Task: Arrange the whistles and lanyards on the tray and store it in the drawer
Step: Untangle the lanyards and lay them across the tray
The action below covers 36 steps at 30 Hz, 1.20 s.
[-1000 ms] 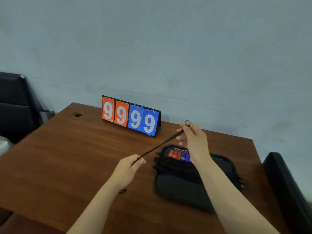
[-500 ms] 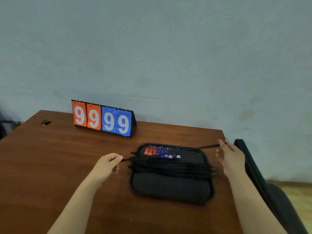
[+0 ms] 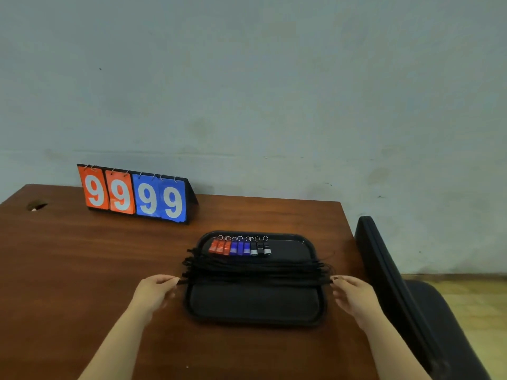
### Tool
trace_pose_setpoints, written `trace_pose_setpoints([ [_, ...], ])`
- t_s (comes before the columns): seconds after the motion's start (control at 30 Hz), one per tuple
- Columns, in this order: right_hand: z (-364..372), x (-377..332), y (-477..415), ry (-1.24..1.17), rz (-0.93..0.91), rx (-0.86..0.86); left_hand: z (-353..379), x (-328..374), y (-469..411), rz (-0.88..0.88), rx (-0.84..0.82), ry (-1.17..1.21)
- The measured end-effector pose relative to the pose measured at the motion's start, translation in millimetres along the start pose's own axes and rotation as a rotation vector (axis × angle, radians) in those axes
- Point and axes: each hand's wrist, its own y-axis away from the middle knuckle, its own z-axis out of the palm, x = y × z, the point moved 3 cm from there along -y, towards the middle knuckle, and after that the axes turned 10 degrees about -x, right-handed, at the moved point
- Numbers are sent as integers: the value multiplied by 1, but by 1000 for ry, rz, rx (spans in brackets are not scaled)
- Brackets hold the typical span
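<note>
Brings the lanyard [image 3: 255, 282] down from mid-air onto the tray [image 3: 255, 314], at 6 o'clock of the whistles [image 3: 238, 247], left hand [image 3: 153, 293] at 9 and right hand [image 3: 354, 296] at 3 o'clock seemingly still pinching its ends; leaves storage as the next step

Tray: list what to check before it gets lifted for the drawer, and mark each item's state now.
1. Whistles in one row along the tray's far edge: ok.
2. Lanyards lying across the tray: ok.
3. Lanyard ends inside the rim: not ok, they overhang both sides.
4. Hands free: not ok, left hand and right hand pinch the nearest lanyard's ends.
5. Drawer open: cannot tell, not in view.
</note>
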Motion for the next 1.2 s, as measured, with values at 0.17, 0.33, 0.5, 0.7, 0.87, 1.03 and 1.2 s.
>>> trace_pose_setpoints([
  [0.17,5,22,-6,66,70,27,9,-22,-18,-93,61,-65],
  [0.33,7,26,-17,113,135,34,13,-27,-34,-116,136,-113],
  [0.5,10,29,-26,116,135,41,14,-28,-46,-163,133,-118],
  [0.7,9,30,-36,96,161,48,21,-26,-51,-172,138,-51],
  [0.87,9,31,-38,130,161,67,24,-26,-52,-145,144,-23],
  [1.03,8,32,-38,124,146,101,23,-26,-51,-158,166,-20],
  [1.2,-6,33,-22,113,170,199,11,-35,-44,-235,237,-39],
])
